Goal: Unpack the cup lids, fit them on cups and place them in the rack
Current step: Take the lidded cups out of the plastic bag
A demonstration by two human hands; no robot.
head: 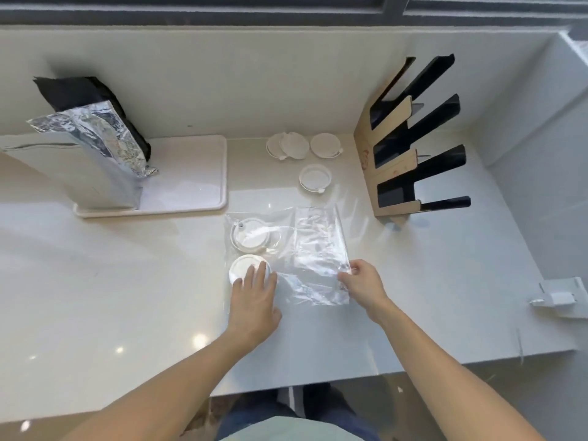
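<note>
A plastic bag (305, 253) lies mid-counter (127, 281) with one lid (251, 238) inside at its left and another (246, 270) before that, seemingly at the bag's edge. Four loose lids (315, 176) lie behind. The rack (410, 144) stands right; a tray (187, 173) carrying foil pouches (95, 154) sits left.
</note>
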